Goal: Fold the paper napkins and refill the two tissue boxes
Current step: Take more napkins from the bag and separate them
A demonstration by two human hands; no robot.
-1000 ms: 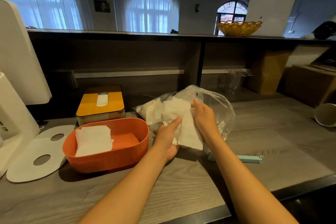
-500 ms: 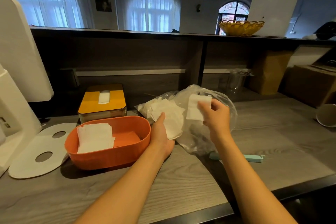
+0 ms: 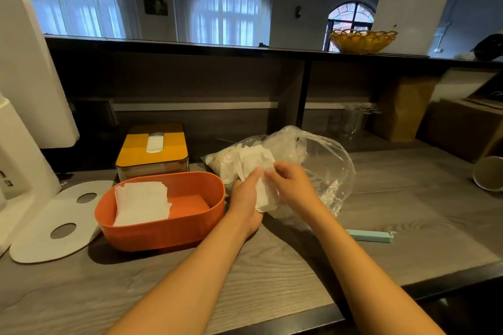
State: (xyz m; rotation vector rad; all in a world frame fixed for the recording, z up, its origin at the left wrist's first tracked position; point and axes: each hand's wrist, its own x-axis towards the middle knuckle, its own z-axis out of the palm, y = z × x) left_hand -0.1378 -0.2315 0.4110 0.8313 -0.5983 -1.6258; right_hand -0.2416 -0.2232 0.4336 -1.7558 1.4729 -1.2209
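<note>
The orange box (image 3: pixel 160 215) sits left with its long axis running left-right, a folded stack filling its left half; just beside it the left hand (image 3: pixel 245 198) cups a napkin (image 3: pixel 262 187) while the right hand (image 3: pixel 292 185) pinches its edge, before the plastic bag (image 3: pixel 321 166); a careless tug could tear the thin sheet or skew the fold.

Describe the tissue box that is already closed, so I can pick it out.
On the grey wooden counter, look behind the open orange tub that holds folded napkins. The closed tissue box stands there against the back panel: it alone has a yellow lid, with a white tissue poking through its slot.
</note>
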